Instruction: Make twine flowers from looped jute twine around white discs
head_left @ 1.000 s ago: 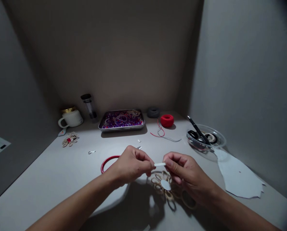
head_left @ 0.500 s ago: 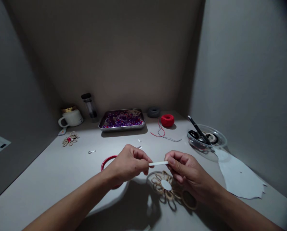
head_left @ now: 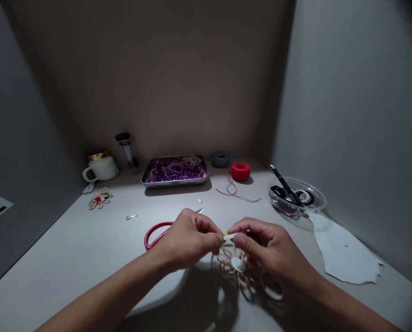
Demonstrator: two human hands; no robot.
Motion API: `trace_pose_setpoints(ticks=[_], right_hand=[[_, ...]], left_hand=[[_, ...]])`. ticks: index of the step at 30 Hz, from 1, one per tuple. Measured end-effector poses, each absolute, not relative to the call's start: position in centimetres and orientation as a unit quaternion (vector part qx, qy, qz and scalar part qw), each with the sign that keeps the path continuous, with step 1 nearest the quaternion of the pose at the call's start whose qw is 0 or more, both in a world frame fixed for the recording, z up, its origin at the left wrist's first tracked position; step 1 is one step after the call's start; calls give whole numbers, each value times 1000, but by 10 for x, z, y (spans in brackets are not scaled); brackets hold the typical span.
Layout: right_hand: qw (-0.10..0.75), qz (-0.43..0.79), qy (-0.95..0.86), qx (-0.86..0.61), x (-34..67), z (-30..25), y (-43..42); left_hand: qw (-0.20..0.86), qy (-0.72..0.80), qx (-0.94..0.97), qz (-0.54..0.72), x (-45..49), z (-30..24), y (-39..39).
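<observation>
A thin white strip [head_left: 229, 236] is pinched between the fingertips of my left hand [head_left: 195, 237] and my right hand [head_left: 264, 246]. A small bit of yellow shows along its upper edge. Just below, a tan looped cord flower [head_left: 238, 264] with a white round centre appears near my right hand, which covers part of it; whether the hand touches it I cannot tell. A tan ring [head_left: 272, 287] lies beneath the right hand. Red-handled scissors [head_left: 154, 236] rest on the table behind my left hand, partly covered by it.
At the back stand a white mug [head_left: 104, 168], a clear tube [head_left: 128, 152], a metal bead tray [head_left: 174, 184], grey cord [head_left: 220, 160] and red cord [head_left: 240, 171]. A clear bowl [head_left: 318, 198] with a pen and cut white sheet [head_left: 347, 253] lie right. Another cord flower [head_left: 101, 198] is left.
My hands have come closer together, so less of the white strip shows between them. Yellow now shows on it. More of the red scissor handle is visible.
</observation>
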State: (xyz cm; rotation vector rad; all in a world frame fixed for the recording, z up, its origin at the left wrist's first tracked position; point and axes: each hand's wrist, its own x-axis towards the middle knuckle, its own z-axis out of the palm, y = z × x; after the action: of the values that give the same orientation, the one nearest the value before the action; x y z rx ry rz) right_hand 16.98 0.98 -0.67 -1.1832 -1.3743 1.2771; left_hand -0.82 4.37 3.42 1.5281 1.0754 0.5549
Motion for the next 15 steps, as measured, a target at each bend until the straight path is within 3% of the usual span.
trace_pose_setpoints(ticks=[8, 15], right_hand=[[513, 642, -424, -381, 168, -8, 13], [517, 694, -349, -359, 167, -9, 13]], left_hand=[[606, 458, 610, 226, -10, 34, 49], [651, 428, 577, 247, -11, 32, 51]])
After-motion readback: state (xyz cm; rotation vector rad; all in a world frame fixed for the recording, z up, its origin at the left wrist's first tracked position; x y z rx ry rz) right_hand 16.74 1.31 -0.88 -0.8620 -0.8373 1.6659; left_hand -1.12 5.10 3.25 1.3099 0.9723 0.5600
